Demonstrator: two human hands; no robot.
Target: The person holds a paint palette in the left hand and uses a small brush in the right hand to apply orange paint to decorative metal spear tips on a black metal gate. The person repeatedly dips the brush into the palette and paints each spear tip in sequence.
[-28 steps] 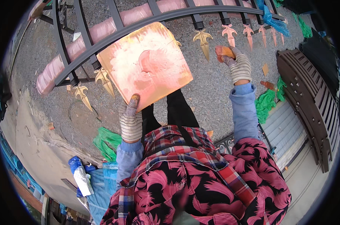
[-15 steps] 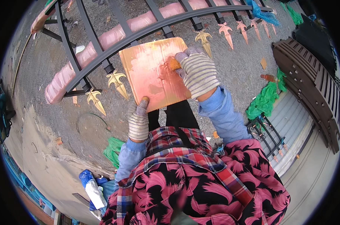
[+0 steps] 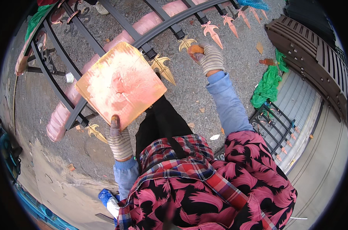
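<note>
Painting a gold spike (image 3: pixel 186 43) near the top middle, the right hand (image 3: pixel 208 57) grips a small brush (image 3: pixel 195 49); the left hand (image 3: pixel 118 140) pinches the paint board (image 3: pixel 120 84). More paint probably comes next.

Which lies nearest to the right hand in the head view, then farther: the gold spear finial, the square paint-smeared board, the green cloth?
1. Gold spear finial, right beside the right hand, on its left.
2. Square board, farther left, held by the left hand.
3. Green cloth, off to the right on the ground.
</note>
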